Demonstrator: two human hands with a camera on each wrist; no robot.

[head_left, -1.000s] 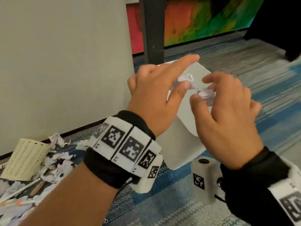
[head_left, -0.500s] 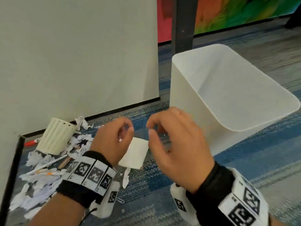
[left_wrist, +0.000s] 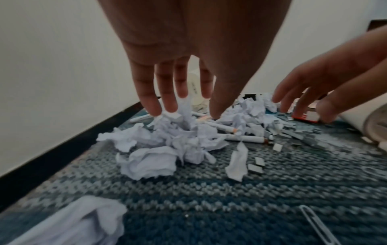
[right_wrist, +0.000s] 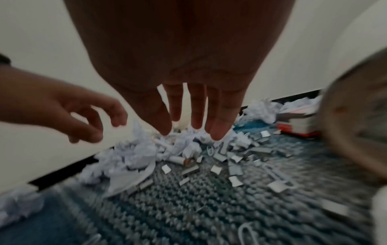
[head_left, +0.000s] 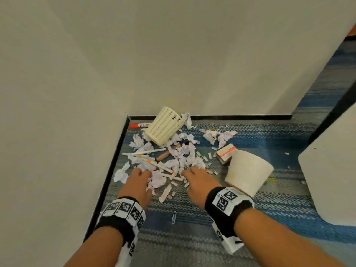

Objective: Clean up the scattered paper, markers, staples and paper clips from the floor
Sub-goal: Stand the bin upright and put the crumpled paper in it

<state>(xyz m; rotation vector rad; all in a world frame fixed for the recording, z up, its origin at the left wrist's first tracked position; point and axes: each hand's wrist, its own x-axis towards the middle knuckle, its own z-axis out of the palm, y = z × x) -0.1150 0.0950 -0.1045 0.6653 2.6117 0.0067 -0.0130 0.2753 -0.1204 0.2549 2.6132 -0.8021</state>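
Note:
A heap of crumpled white paper [head_left: 169, 162] lies on the blue carpet in a wall corner, mixed with white markers [head_left: 154, 164] and grey staple strips [head_left: 210, 171]. My left hand [head_left: 137, 180] reaches down onto the near left of the heap with fingers spread and straight [left_wrist: 150, 106], holding nothing. My right hand [head_left: 194, 177] hovers at the heap's near right edge, fingers extended [right_wrist: 217, 131] just above the paper and staples. A paper clip [head_left: 174, 216] lies on the carpet between my wrists. A red marker [head_left: 139, 125] rests along the baseboard.
A tipped cream mesh pen cup [head_left: 163, 126] lies at the back of the heap. A staple box [head_left: 225, 153] and a tipped white cup [head_left: 248, 172] sit to the right. The white bin [head_left: 331, 182] stands at the far right. Walls close the left and back.
Both hands have come down from the white bin to the paper heap in the corner and have opened; the view has swung left and down to the floor.

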